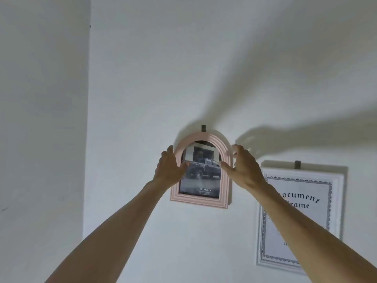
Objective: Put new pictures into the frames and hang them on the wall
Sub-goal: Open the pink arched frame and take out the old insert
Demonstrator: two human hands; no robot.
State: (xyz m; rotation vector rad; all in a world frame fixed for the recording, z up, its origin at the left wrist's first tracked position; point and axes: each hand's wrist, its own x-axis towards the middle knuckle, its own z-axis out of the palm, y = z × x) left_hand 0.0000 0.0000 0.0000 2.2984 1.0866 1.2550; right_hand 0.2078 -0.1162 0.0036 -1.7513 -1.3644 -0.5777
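A pink arched frame point(201, 202) with a picture of a dark pickup truck is against the white wall, its top just under a dark hook point(203, 128). My left hand point(169, 167) grips the frame's left side, thumb across the front. My right hand point(243, 166) holds the right side, thumb on the front edge. To the right hangs a white frame point(334, 201) from a second dark hook point(297, 164); its sheet reads "Document Frame". My right forearm covers part of that sheet.
The white wall point(183, 68) meets another wall at a corner point(87, 139) on the left. Shadows of my arms fall on the wall above and to the right of the frames.
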